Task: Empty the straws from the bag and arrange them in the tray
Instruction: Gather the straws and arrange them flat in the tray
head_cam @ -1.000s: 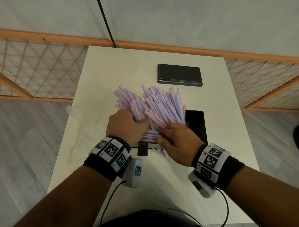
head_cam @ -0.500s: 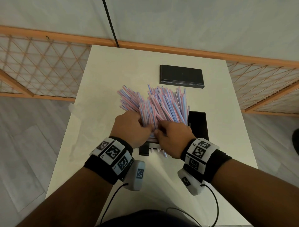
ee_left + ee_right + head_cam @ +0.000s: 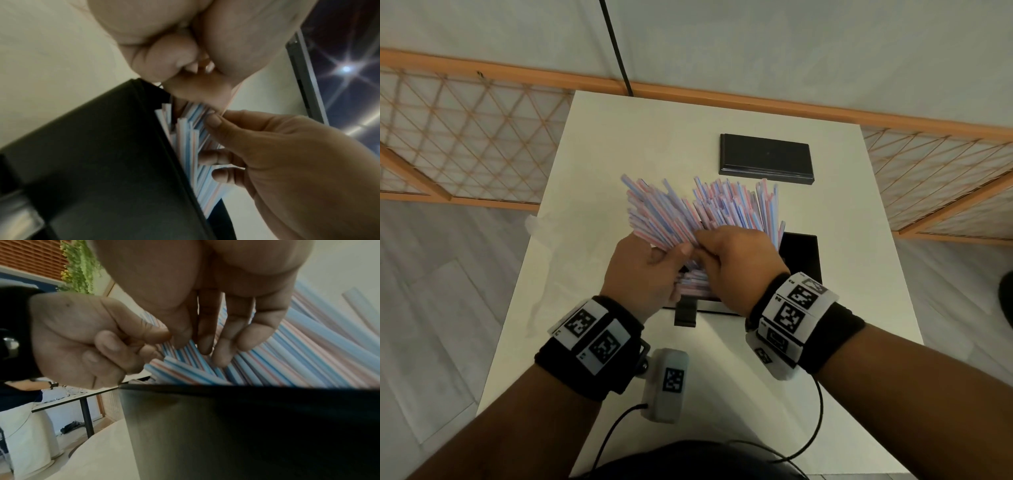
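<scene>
A big bunch of pink, blue and white striped straws (image 3: 705, 209) fans out away from me, its near ends down in a black tray (image 3: 803, 260). My left hand (image 3: 654, 267) grips the left part of the bunch, thumb across the top. Touching it, my right hand (image 3: 736, 260) curls its fingers round the straws' right part. In the left wrist view the straws (image 3: 189, 146) stand behind the tray wall (image 3: 102, 162), with right-hand fingers (image 3: 211, 157) on them. The right wrist view shows fingertips (image 3: 222, 353) on the straws (image 3: 287, 361). A clear plastic bag (image 3: 534, 222) lies at the table's left edge.
A flat black lid (image 3: 765, 159) lies on the white table (image 3: 859, 308) beyond the straws. A small black tab (image 3: 685, 313) juts from the tray's near side. Orange lattice fencing (image 3: 465, 137) flanks the table. Cables hang near my body.
My right hand has slid left along the straws until it meets the left hand. Both hands sit higher on the bunch, which is gathered tighter.
</scene>
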`<state>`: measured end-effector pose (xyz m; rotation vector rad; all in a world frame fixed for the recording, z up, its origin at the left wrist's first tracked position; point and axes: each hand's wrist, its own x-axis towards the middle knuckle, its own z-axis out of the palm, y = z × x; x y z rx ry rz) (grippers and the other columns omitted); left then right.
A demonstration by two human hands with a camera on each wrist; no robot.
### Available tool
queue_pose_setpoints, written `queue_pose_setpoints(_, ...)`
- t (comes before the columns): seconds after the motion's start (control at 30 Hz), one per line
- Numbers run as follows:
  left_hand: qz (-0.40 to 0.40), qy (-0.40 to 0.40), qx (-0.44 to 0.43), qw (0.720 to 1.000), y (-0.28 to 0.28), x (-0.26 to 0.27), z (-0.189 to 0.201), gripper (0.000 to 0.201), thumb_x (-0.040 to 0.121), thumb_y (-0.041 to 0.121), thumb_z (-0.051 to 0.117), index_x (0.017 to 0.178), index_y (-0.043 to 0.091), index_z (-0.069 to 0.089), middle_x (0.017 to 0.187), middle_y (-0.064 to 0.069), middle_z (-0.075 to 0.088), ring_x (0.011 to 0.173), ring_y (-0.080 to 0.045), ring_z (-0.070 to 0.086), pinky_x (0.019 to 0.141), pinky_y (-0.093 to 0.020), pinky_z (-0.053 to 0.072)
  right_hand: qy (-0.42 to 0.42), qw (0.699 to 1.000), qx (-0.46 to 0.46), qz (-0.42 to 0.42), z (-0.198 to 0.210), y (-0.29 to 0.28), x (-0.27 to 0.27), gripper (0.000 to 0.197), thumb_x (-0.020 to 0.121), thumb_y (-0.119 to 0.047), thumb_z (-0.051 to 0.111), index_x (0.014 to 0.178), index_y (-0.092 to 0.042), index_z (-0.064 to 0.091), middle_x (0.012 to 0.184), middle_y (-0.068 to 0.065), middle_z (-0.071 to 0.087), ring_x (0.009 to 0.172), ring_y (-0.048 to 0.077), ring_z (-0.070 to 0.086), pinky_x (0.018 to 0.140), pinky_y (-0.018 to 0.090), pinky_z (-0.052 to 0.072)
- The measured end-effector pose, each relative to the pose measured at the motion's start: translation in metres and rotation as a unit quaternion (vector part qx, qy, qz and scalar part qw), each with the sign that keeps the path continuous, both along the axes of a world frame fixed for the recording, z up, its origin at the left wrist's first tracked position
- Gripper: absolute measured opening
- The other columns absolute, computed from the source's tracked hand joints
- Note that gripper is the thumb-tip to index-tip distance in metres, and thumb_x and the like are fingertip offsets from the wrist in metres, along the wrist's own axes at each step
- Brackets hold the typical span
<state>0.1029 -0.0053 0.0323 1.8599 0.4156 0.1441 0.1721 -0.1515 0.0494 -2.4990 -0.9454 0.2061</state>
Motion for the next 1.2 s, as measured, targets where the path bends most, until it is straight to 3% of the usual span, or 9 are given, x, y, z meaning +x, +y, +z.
queue_pose_setpoints(0.13,0.046,0.013,0.061,0.997,0.006,-0.009,-0.014,0.032,0.074,0.05,0.076,0.074,0.018,0.077,0.058,0.003,0.071,0.057,-0.02,0.072,0.056,-0.042,0.06,0.013,0.999,0.007,0.042,-0.006,-0.003,-0.006,0.021,0.092,-0.023,0.053,0.094,-0.008,0.067,0.081,0.011,0.064,0.077,0.033,0.06,0.068,0.042,0.051)
queue_pose_setpoints(0.2,0.074,0.016,0.08,0.994,0.008,-0.012,-0.019,0.041,0.062,0.059,0.078,0.081,0.023,0.076,0.071,0.008,0.075,0.068,-0.019,0.074,0.065,-0.043,0.061,0.002,0.999,0.023,0.031,-0.003,-0.015,-0.011,0.018,0.089,-0.023,0.059,0.095,-0.01,0.07,0.083,0.008,0.066,0.077,0.027,0.062,0.071,0.031,0.05)
queue_pose_setpoints(0.37,0.108,0.059,-0.021,0.992,0.014,-0.006,-0.025,0.093,0.051,0.083,0.079,0.099,0.006,0.062,0.076,-0.003,0.068,0.066,-0.035,0.068,0.056,-0.037,0.053,0.027,0.995,-0.05,-0.085,-0.007,-0.065,-0.006,0.031,0.083,-0.045,0.065,0.073,-0.021,0.049,0.07,-0.004,0.053,0.062,0.016,0.048,0.058,0.025,0.034)
queue_pose_setpoints(0.47,0.176,0.08,-0.089,0.977,0.007,0.0,-0.017,0.084,0.056,0.092,0.064,0.097,0.02,0.049,0.075,0.004,0.056,0.065,-0.024,0.055,0.064,-0.04,0.045,0.086,0.98,-0.141,-0.111,-0.018,-0.079,0.003,0.039,0.086,-0.057,0.055,0.069,-0.025,0.041,0.069,-0.005,0.047,0.061,0.014,0.045,0.054,0.028,0.031)
queue_pose_setpoints(0.67,0.143,0.093,-0.03,0.985,0.005,0.004,-0.004,0.049,0.077,0.077,0.057,0.061,0.03,0.055,0.05,0.01,0.054,0.06,-0.028,0.055,0.066,-0.047,0.051,0.124,0.987,-0.097,-0.04,-0.025,-0.06,-0.003,0.024,0.094,-0.04,0.052,0.09,-0.019,0.064,0.081,-0.003,0.064,0.076,0.018,0.058,0.072,0.03,0.048)
queue_pose_setpoints(0.87,0.11,0.072,0.039,0.99,0.005,0.0,0.003,0.057,0.087,0.069,0.059,0.069,0.015,0.057,0.056,-0.006,0.063,0.058,-0.037,0.063,0.062,-0.055,0.057,0.143,0.986,-0.079,-0.021,-0.018,-0.05,-0.002,0.027,0.093,-0.043,0.055,0.106,-0.02,0.061,0.092,-0.004,0.067,0.084,0.017,0.063,0.08,0.032,0.052)
queue_pose_setpoints(1.0,0.099,0.072,0.076,0.99,0.004,0.0,0.011,0.069,0.091,0.064,0.058,0.056,0.005,0.051,0.049,-0.004,0.058,0.055,-0.031,0.058,0.057,-0.04,0.049,0.133,0.986,-0.094,-0.019,-0.021,-0.045,-0.002,0.033,0.09,-0.051,0.055,0.103,-0.021,0.057,0.097,-0.001,0.061,0.087,0.019,0.059,0.078,0.032,0.05)
queue_pose_setpoints(1.07,0.087,0.06,0.1,0.989,0.002,-0.001,0.015,0.067,0.09,0.062,0.059,0.052,0.008,0.048,0.045,0.002,0.053,0.052,-0.022,0.051,0.055,-0.032,0.038,0.131,0.986,-0.095,-0.027,-0.023,-0.044,-0.003,0.032,0.09,-0.051,0.055,0.1,-0.021,0.054,0.096,-0.001,0.058,0.086,0.02,0.057,0.077,0.032,0.049)
queue_pose_setpoints(1.2,0.063,0.042,0.099,0.992,-0.001,-0.001,0.011,0.055,0.086,0.062,0.064,0.051,0.021,0.058,0.051,0.01,0.06,0.057,-0.008,0.058,0.057,-0.027,0.036,0.138,0.986,-0.091,-0.03,-0.024,-0.042,-0.006,0.036,0.088,-0.059,0.042,0.103,-0.026,0.048,0.097,-0.004,0.058,0.087,0.019,0.057,0.078,0.039,0.052)
